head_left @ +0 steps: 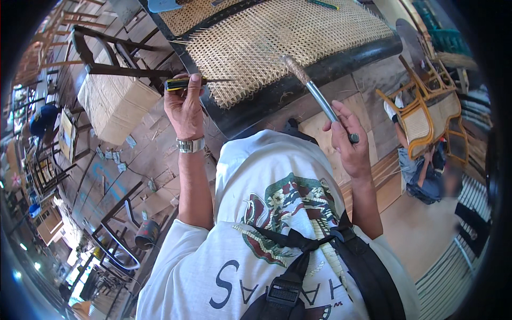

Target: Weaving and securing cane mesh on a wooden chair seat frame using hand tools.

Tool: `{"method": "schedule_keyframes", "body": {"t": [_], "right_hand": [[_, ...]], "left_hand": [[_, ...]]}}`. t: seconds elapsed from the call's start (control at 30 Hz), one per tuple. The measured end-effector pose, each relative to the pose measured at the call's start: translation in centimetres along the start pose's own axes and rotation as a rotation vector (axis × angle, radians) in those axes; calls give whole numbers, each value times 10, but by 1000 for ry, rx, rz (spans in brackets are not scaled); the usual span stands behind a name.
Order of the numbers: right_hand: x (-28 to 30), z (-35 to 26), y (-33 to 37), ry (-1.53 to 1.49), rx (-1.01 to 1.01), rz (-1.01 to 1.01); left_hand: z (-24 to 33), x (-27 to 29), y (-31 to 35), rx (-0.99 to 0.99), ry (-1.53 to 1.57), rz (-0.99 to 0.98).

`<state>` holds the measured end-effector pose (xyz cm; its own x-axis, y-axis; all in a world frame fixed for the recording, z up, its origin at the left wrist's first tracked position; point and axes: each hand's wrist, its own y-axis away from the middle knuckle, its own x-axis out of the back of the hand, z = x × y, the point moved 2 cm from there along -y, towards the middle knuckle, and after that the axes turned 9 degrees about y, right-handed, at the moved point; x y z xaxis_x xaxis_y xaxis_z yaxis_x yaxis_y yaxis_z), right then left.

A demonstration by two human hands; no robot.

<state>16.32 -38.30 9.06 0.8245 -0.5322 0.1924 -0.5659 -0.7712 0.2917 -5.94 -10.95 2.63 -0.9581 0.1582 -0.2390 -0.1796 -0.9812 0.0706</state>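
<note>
My left hand [185, 109] is closed round the black and yellow handle of a screwdriver [178, 84]. Its thin shaft points right, over the edge of the woven cane sheet [282, 42]. In my right hand [350, 136] is a metal rod tool [321, 102] with a rough brown far end and a dark piece by my palm. That far end is over or against the cane near its front edge; I cannot tell whether it touches. Open-weave cane lies across a dark wooden frame [314, 72], with loose strand ends sticking out at the left.
A green tool [323, 5] lies on the cane's far side. To the left are a dark chair frame [114, 69] and a cardboard box [117, 104]. At right, another person [424, 168] sits by an orange-brown chair [421, 120]. Paper scraps [112, 156] litter the floor.
</note>
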Motion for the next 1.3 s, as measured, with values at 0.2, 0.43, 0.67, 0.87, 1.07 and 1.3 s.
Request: {"method": "schedule_keyframes", "body": {"t": [0.2,0.43,0.67,0.87,1.07,1.3], "right_hand": [[24,20,-5,78,-2,-48],[30,21,-1,43,34,-152],[33,25,-1,-52,41,-159],[33,28,-5,-90,50,-128],[-10,22,-30,71,176,-226],[-88,6,-74,349,438,-345]], "left_hand": [[-3,-2,53,-43,31,103],[-5,9,102,-58,91,237],[-1,3,117,-60,84,278],[0,-8,78,-134,26,197],[-36,-1,-26,-255,-154,155],[-60,-23,-105,-267,-432,106]]}}
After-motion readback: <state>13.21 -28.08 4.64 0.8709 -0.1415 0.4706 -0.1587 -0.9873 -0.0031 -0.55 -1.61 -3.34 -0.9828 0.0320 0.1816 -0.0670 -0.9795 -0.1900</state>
